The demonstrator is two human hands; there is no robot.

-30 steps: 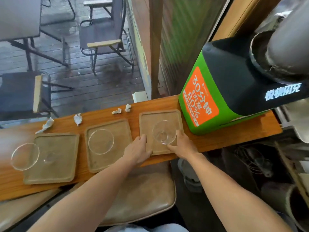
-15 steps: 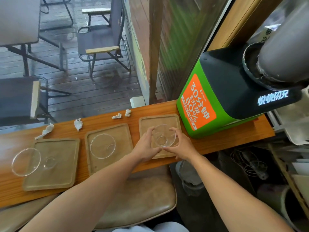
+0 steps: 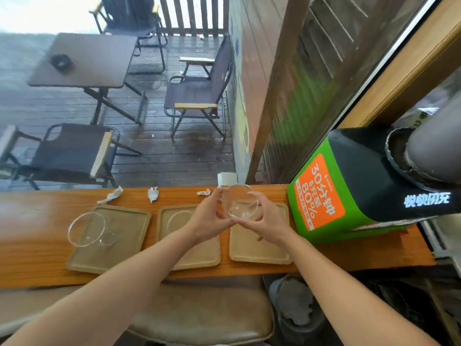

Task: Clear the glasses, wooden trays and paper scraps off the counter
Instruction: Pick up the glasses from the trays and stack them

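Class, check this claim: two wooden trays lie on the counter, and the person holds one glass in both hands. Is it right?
No. The head view shows three wooden trays on the counter, not two: left tray, middle tray, right tray. The left hand and right hand do hold one glass.

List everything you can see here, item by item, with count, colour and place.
Counter: one, orange-brown wood, across the middle.
Wooden trays: three, tan, side by side on the counter: left tray, middle tray, right tray.
Glasses: three, clear: left glass on the left tray, middle glass on the middle tray, held glass in both hands.
Paper scraps: three visible, white, counter's far edge.
Box: one, green and black, orange label, counter's right end.
Stool: one, brown, below the counter.
Folding chairs: three, dark, deck outside.
Table: one, brown, outside.
Hands: two, bare; left hand and right hand grip the held glass.
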